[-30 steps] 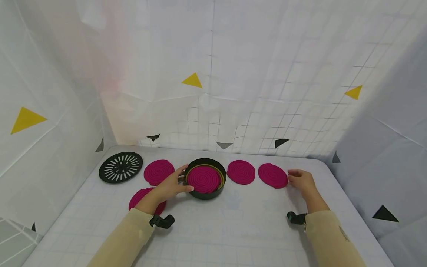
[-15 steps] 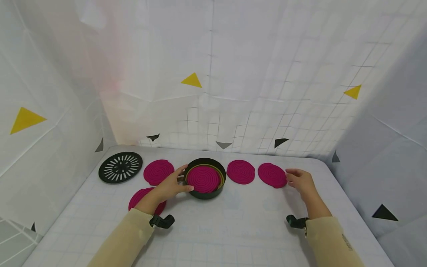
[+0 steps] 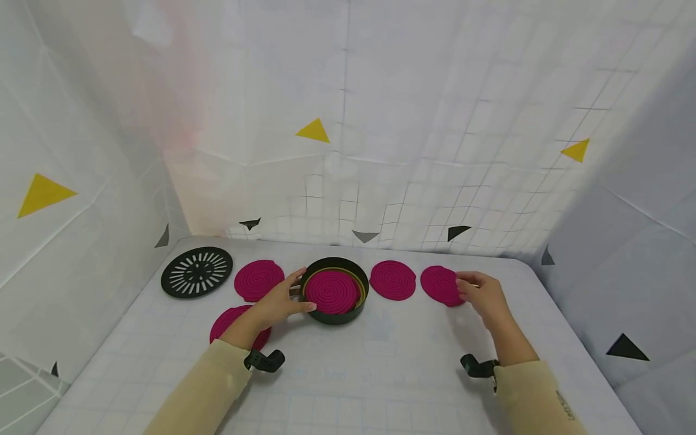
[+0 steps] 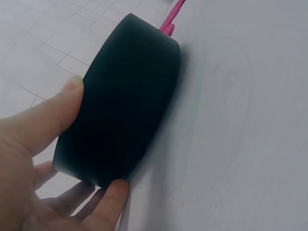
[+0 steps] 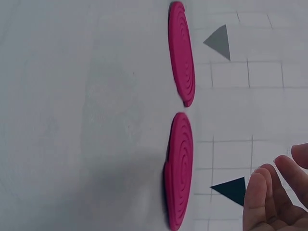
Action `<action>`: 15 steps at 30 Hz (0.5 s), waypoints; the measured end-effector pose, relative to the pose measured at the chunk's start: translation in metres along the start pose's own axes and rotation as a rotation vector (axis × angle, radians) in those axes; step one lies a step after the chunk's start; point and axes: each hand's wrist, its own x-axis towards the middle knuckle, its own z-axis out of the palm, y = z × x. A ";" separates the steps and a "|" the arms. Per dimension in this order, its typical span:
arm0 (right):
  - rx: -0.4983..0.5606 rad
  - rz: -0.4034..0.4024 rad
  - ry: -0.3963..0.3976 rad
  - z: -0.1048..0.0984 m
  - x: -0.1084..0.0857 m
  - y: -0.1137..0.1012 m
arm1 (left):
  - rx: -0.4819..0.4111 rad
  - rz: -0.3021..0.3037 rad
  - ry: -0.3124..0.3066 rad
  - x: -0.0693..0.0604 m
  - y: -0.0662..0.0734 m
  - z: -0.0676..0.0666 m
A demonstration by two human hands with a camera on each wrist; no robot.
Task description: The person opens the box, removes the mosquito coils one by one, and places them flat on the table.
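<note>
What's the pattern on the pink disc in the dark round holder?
The pink disc has a spiral pattern, best seen in the head view.

Pink spiral mats (image 3: 393, 280): 5 vis.; 2 twd desk's (image 3: 380, 374) L edge, 1 in blk holder (image 3: 333, 319), 2 twd R edge
Holders: 1, nr mid far edge
Blk slotted disc (image 3: 197, 273): 1, nr far L cnr
Hands: 2, L hand (image 3: 278, 304) + R hand (image 3: 487, 298)
Yel. triangles (image 3: 313, 131): 3
</note>
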 end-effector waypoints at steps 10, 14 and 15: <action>-0.035 -0.064 -0.016 0.013 -0.016 -0.022 | -0.014 0.011 -0.004 0.000 -0.001 0.000; -0.039 -0.085 -0.022 0.020 -0.021 -0.029 | -0.017 0.012 -0.005 0.000 -0.001 0.000; -0.041 -0.086 -0.025 0.022 -0.022 -0.031 | -0.017 0.010 -0.006 0.000 -0.001 0.000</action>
